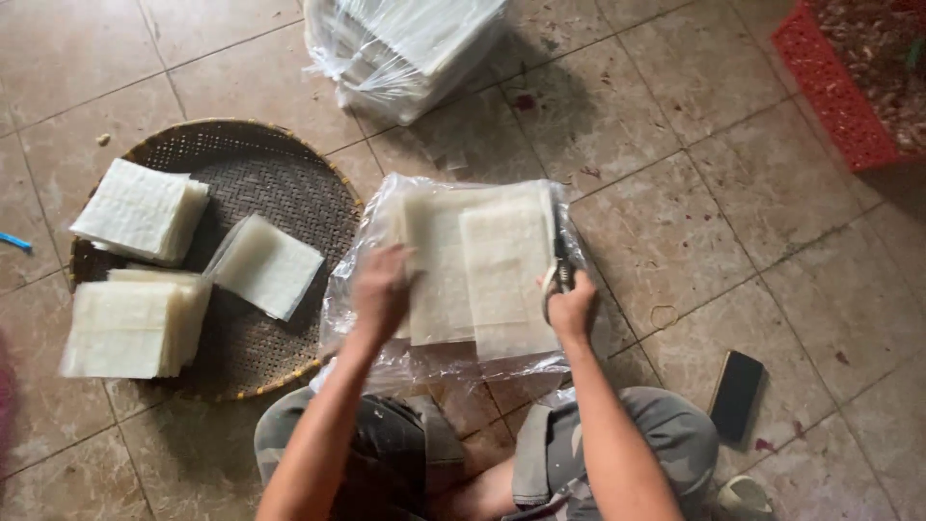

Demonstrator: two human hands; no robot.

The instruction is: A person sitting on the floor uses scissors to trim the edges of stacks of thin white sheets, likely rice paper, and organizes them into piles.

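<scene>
Pressing my left hand (381, 289) flat on translucent sheets (477, 265) at frame centre, I hold scissors (558, 275) in my right hand (571, 307)'s closed grip; woven tray (280, 174) lies left.

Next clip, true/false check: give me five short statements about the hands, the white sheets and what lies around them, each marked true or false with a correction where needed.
1. The left hand rests on the pale sheets lying on clear plastic. True.
2. The right hand is empty. False: it holds a small tool at the right edge of the sheets; its kind is unclear.
3. Three stacks of white sheets lie on the round woven tray. True.
4. A dark phone lies on the tray. False: it lies on the tiled floor, to the person's right.
5. The red crate sits at the lower left. False: it is at the upper right.
</scene>
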